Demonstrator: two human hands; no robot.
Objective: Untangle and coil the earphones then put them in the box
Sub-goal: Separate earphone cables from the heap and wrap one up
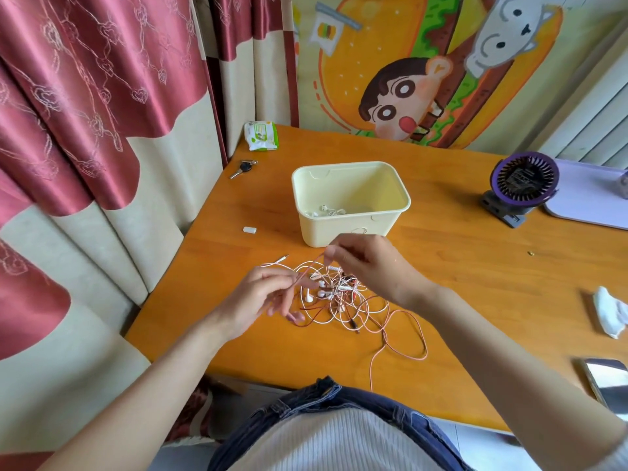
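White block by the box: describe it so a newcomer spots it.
On the wooden table, find the cream box. Left of its near corner, apart from it, lies the white block. It is plain and tiny, nearer than the keys and wipes pack, farther than the earphone tangle.

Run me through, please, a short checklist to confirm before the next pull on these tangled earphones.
1. Grip: left hand and right hand both pinch the pink cable: ok.
2. Tangle of white, pink and dark red earphone cables loosened: knotted, not ok.
3. Cream plastic box open, just behind the tangle: ok.
4. Room in the box: only one white earphone set lies inside: ok.
5. Loose pink loop clear of the orange wooden table edge: its tail reaches the near edge, not ok.
6. Which earbuds belong to the pinched cable: cannot tell.
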